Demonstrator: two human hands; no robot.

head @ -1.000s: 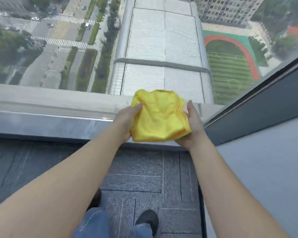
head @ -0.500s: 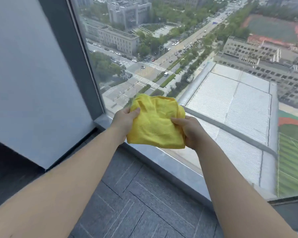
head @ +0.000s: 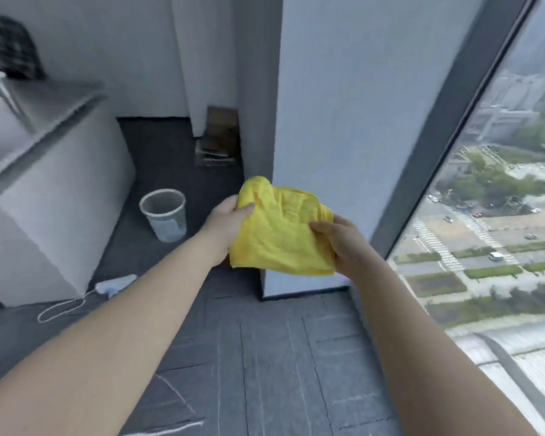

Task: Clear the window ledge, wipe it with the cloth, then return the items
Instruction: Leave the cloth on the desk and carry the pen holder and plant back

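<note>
Both hands, left hand (head: 225, 223) and right hand (head: 343, 243), grip the bunched cloth (head: 280, 234) with curled fingers; wiping seems done, so returning items probably comes next.

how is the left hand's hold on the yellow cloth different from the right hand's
The left hand grips the cloth at its upper left edge, thumb on top. The right hand holds the lower right edge, fingers laid across the front. Both hold it up above the floor.
</note>
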